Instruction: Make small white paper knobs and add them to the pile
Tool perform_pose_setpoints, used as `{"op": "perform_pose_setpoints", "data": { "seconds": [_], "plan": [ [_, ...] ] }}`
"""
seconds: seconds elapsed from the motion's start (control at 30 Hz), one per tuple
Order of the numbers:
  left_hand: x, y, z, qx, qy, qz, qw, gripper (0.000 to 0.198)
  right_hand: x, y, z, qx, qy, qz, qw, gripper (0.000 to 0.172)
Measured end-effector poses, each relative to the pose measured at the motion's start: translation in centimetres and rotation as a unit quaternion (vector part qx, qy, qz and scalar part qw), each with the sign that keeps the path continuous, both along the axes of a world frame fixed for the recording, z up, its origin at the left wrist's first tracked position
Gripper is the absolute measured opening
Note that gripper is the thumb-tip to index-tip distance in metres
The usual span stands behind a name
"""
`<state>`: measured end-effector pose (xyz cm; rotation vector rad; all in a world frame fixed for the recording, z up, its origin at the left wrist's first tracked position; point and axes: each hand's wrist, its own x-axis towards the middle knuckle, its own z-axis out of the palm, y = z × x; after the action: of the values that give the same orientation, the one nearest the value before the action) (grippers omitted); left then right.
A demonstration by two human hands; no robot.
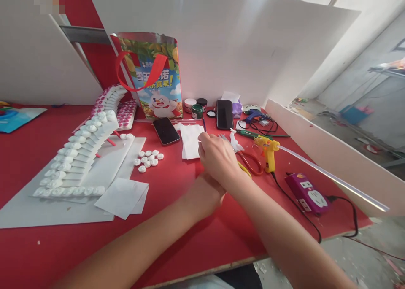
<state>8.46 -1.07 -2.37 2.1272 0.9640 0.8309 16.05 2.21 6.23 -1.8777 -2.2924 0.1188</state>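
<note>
My right hand [218, 155] is curled closed at the right edge of a stack of white paper sheets [190, 142]. A tiny pale bit shows at its fingertips, too small to name. Just below and partly behind it is my left hand [212, 192], bent inward, its fingers hidden by my right hand and wrist. Left of both hands lie several small white rosettes [148, 158] in a loose cluster. Further left stands a curved white fan-like piece [82, 154] edged with rosettes, on a white board [71, 215]. Scissors with orange handles [253, 164] lie right of my hands.
A yellow glue gun [270, 154] with a long clear stick and a purple power socket [306, 194] occupy the right side, with cables. Two phones, a dark one [166, 131] and another [225, 114], lie behind. Paint jars [196, 111] and a printed bag [155, 78] stand at the back.
</note>
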Motion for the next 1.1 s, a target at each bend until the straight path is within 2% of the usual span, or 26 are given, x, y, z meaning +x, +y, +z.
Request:
{"op": "perform_pose_setpoints", "data": {
  "seconds": [0.07,0.1,0.17,0.27,0.37,0.47,0.53,0.6,0.7,0.8,0.87,0.93,1.0,1.03,1.1],
  "plan": [
    [-2.2,0.0,1.1,0.018,0.054,-0.025,0.998,0.016,0.3,1.6,-1.8,0.027,0.071,0.023,0.997,0.023],
    [-3.1,0.0,1.5,0.05,0.123,-0.034,0.991,0.022,0.7,2.2,-2.8,0.04,0.12,0.035,0.991,0.021],
    [-4.4,0.2,1.9,0.094,0.178,0.011,0.979,0.026,1.4,3.1,-4.6,0.046,0.178,0.045,0.982,0.018],
    [-5.2,0.4,1.6,0.125,0.145,0.076,0.979,0.028,2.2,3.6,-6.1,0.031,0.193,0.046,0.98,0.015],
    [-5.8,0.6,1.2,0.105,0.066,0.105,0.987,0.03,2.0,3.5,-6.4,0.007,0.18,0.067,0.981,0.024],
    [-6.6,1.1,1.2,0.026,-0.03,0.149,0.988,0.027,1.3,3.5,-6.3,-0.032,0.185,0.053,0.981,0.017],
    [-7.2,1.5,1.3,-0.028,-0.085,0.206,0.975,0.027,1.1,3.6,-6.3,-0.054,0.214,0.04,0.975,0.008],
    [-7.8,2.0,1.2,-0.06,-0.118,0.262,0.956,0.03,1.1,3.8,-6.3,-0.062,0.241,0.037,0.968,0.013],
    [-8.2,2.5,1.0,-0.085,-0.158,0.296,0.938,0.029,1.7,4.3,-5.9,-0.058,0.286,0.029,0.956,0.02],
    [-8.2,2.8,0.7,-0.108,-0.229,0.326,0.911,0.029,2.6,4.1,-4.9,-0.041,0.348,0.009,0.936,0.015],
    [-8.1,3.0,0.6,-0.146,-0.294,0.332,0.884,0.041,3.1,3.4,-4.0,-0.061,0.456,0.01,0.888,0.02],
    [-8.1,3.3,0.6,-0.195,-0.382,0.304,0.85,0.056,3.3,2.3,-3.3,-0.14,0.624,0.023,0.769,0.032],
    [-8.1,3.5,0.7,-0.248,-0.466,0.238,0.816,0.065,3.2,1.3,-3.0,-0.227,0.713,0.022,0.663,0.042],
    [-8.2,3.6,0.9,-0.277,-0.485,0.199,0.806,0.067,3.1,1.0,-3.0,-0.261,0.727,0.017,0.635,0.045],
    [-8.2,3.6,1.2,-0.331,-0.487,0.156,0.793,0.067,2.9,0.7,-3.4,-0.304,0.73,0.006,0.612,0.047]
  ]
}}
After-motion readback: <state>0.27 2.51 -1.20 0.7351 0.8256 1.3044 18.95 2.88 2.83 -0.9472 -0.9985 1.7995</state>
